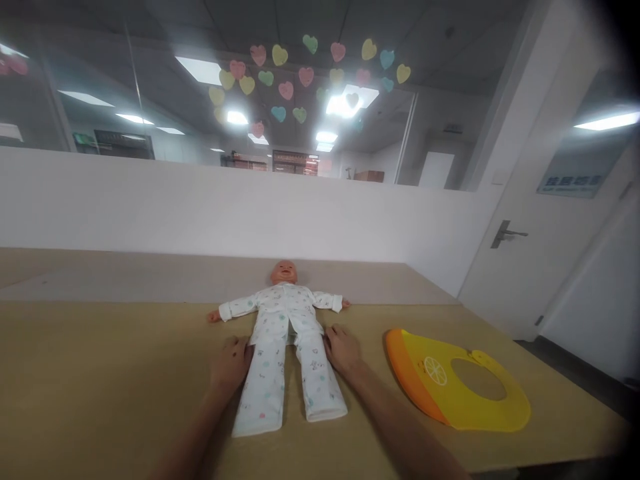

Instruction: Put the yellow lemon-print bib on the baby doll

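Observation:
A baby doll [285, 272] lies on its back on the table, head away from me and arms spread sideways. It wears a white patterned top [286, 308] and matching trousers [263, 387], whose legs point towards me. My left hand [233, 363] is at the left hip, its fingers curled against the side of the trousers. On the other hip rests my right hand [343, 348], bent fingers gripping the trouser edge. The fingertips of both hands are partly hidden. To the right of my right forearm lies a yellow and orange bib [435, 380] with a citrus-slice print.
The wooden table [125, 373] has a greyish strip along its back, against a white wall [200, 207]. Above stands a glass partition with several paper hearts [306, 77]. A door [525, 220] with a metal handle is at the right, beyond the table's edge.

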Demonstrator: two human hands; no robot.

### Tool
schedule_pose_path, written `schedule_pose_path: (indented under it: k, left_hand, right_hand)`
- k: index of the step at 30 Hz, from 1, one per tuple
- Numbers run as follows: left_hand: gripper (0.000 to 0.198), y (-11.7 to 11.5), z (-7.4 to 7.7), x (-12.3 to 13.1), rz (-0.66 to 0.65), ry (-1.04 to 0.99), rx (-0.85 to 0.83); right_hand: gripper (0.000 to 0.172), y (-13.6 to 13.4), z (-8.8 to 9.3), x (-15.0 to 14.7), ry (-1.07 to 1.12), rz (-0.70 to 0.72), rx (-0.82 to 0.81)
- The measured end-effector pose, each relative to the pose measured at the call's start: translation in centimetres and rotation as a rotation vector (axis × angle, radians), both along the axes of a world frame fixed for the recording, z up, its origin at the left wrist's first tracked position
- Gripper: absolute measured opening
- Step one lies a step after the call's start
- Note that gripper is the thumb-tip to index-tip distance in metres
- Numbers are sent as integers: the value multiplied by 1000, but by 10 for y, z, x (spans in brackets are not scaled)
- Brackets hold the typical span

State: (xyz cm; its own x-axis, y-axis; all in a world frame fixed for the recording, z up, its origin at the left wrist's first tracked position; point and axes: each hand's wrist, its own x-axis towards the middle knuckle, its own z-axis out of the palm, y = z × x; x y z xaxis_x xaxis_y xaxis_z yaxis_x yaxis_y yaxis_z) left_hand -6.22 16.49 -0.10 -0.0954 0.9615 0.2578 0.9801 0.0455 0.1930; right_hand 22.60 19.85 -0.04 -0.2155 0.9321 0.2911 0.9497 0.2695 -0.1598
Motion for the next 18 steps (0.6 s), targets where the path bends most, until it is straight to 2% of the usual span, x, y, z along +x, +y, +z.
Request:
schedule_pose_path:
  k: [7,10,12,13,15,18]
  left_hand:
    - [41,-6,-3,-3,-45,-74,20]
    - [36,-4,-5,-9,-21,-138,-4]
    - [34,-1,-5,-12,-1,-184,-27]
    - [34,0,-5,-12,1,-199,-34]
    - [34,0,-3,-12,0,-205,-45]
    - [34,-2,2,-9,19,-212,-66]
  right_hand:
    - [22,-16,0,3,25,-22,58]
    - [18,-34,0,3,111,-36,113]
    - [13,-54,5,1,223,1,177]
    - [11,-68,10,-1,294,55,215]
    - [13,-104,29,-5,442,259,289]
    - [19,-169,75,-6,559,581,457]
